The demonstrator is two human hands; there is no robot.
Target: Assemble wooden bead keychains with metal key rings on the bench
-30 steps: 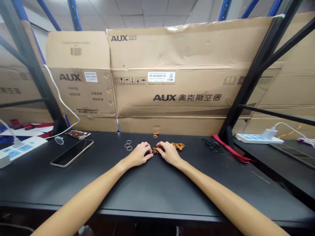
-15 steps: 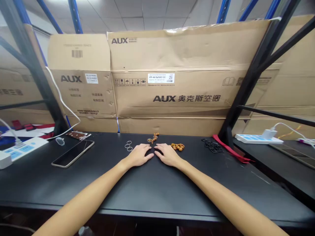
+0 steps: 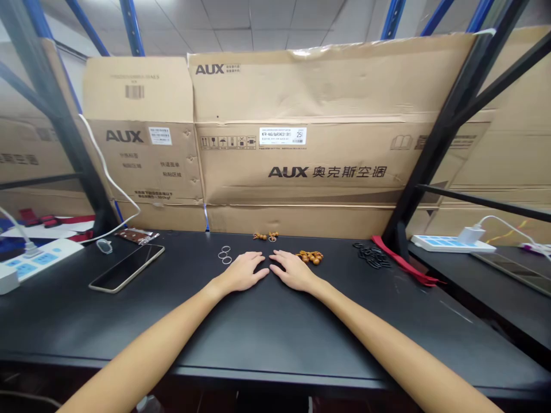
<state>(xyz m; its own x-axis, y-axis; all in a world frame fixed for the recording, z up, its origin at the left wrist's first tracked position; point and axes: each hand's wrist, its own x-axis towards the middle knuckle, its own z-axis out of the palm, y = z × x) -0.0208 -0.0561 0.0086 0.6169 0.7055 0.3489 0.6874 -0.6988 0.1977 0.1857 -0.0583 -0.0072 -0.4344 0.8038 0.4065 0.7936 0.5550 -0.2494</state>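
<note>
My left hand (image 3: 243,271) and my right hand (image 3: 293,269) lie flat, palms down, side by side on the black table (image 3: 267,321), fingers stretched out and holding nothing. Just beyond their fingertips, by the cardboard, lies a small string of brown beads with a ring (image 3: 264,236). A little heap of brown beads (image 3: 310,256) sits right of my right hand. Three small metal rings (image 3: 224,254) lie left of my left hand.
A phone (image 3: 126,267) lies face up at the left, with a power strip (image 3: 30,258) beyond it. Black rings (image 3: 371,255) and a red strap (image 3: 402,261) lie at the right. AUX cardboard boxes (image 3: 301,166) wall off the back.
A second ago both hands pinched a beaded piece between them. They let it go and flattened out. The beaded piece now lies farther back by the cardboard.
</note>
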